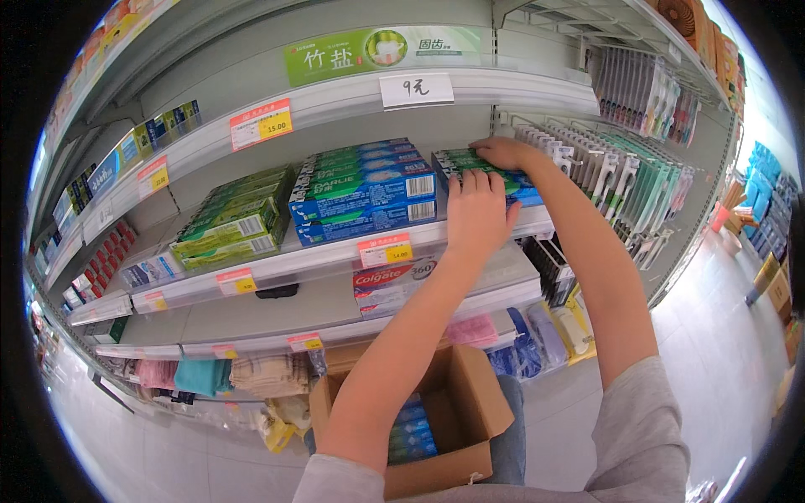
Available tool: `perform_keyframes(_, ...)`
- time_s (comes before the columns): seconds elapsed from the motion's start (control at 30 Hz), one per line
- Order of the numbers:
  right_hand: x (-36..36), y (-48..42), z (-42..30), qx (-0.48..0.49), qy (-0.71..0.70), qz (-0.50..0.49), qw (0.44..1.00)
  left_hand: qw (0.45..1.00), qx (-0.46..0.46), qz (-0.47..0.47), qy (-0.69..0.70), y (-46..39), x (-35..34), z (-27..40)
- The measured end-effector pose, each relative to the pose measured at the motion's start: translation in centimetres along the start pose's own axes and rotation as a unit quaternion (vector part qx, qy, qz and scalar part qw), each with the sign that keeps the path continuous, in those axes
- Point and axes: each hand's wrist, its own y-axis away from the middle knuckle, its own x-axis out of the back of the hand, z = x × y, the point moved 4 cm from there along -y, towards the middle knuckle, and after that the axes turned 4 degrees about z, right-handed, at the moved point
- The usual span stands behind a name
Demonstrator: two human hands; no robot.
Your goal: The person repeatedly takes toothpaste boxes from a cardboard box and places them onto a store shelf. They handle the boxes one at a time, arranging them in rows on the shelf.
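My left hand (476, 210) lies against the front of a stack of green and blue toothpaste boxes (526, 192), fingers bent over the top and thumb held out to the right. At the back of the same stack is my right hand (503, 153), its fingertips on the upper boxes. Whether either hand grips a box is not visible. To the left stands a taller block of Darlie toothpaste boxes (361, 188), stacked in layers. Below my forearms, an open cardboard box (471, 390) holds several blue boxes (415, 431) and is partly hidden by my left arm.
Yellow-green toothpaste boxes (233, 214) stand farther left on the shelf. Toothbrush packs (629, 170) hang close to my right forearm. A price-tagged shelf edge (327, 251) runs in front; another shelf (528, 88) overhangs. Colgate boxes (390, 286) sit below, above folded towels (270, 371).
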Motion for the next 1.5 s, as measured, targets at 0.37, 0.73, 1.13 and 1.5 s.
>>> perform_keyframes(0.37, 3.7, 13.4, -10.8, 0.048, -0.287, 0.464, 0.837, 0.949, -0.055, 0.104, 0.294, 8.6, 5.5, 0.3)
perform_keyframes(0.73, -22.7, 30.7, -24.6, 0.058, -0.444, -0.222, 0.866, 0.779, 0.018, -0.596, 0.192, 39.8, 0.5, -1.9)
perform_keyframes(1.13, -31.3, 33.5, -24.7, 0.013, -0.325, -0.355, 0.876, 0.59, 0.18, -0.786, 0.041, 58.6, -7.4, -8.5)
perform_keyframes(1.5, -31.7, 33.8, -24.8, 0.03, -0.313, -0.345, 0.885, 0.634, 0.134, -0.761, 0.025, 59.6, -8.5, -8.7)
